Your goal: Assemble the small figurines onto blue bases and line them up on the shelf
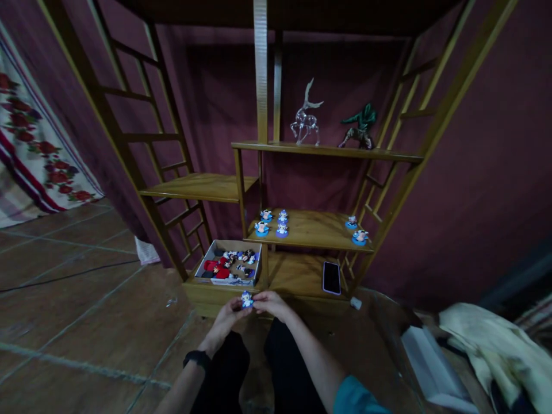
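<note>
Worn on the head, the camera is looking forward and down from above and behind the grip of the left hand [230, 316] and right hand [274, 303]. The forearms [313, 353] are lying nearer the lens than the grip. Beyond the grip, the shelf unit [317, 227] is facing the lens nearly square-on, its top running out of view. The wide view is also catching floor [107, 325] left of the grip and wall [483, 172] far to its right.
</note>
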### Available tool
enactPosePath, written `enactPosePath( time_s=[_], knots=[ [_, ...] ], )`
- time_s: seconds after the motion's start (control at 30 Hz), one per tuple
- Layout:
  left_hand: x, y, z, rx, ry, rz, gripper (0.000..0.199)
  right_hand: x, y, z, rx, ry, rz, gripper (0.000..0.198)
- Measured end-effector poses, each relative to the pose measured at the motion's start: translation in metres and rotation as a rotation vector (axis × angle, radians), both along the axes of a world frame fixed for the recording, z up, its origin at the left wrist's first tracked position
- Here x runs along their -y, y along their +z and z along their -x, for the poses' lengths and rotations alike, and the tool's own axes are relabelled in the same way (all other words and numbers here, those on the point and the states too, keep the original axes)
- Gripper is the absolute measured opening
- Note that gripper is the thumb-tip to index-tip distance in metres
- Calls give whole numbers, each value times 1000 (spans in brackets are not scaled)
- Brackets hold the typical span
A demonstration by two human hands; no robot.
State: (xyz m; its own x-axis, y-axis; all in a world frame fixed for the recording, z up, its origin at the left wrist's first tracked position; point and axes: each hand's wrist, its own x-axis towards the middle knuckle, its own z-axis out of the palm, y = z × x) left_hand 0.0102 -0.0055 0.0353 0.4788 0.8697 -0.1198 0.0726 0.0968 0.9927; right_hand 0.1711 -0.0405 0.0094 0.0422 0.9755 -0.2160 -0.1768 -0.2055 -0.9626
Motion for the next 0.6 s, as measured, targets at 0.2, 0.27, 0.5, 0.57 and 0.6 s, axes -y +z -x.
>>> enactPosePath(
  time_s=[0.2, 0.27, 0.5, 0.57, 0.6],
  knots=[
    [7, 36, -14, -14, 65, -63, 44, 0, -1, -5, 13, -196, -35, 20],
    [8, 55, -28, 0, 51, -117, 44, -1, -3, -6, 37, -253, -42, 14],
    [16, 134, -125, 127, -244, -377, 38, 2, -4, -9, 40, -303, -128, 7],
    [16, 149, -163, 148, -287, -449, 37, 5, -4, -10, 72, -303, -148, 8],
    [14, 154, -182, 146, -304, -480, 36, 7, -4, -11, 108, -306, -159, 9]
  ],
)
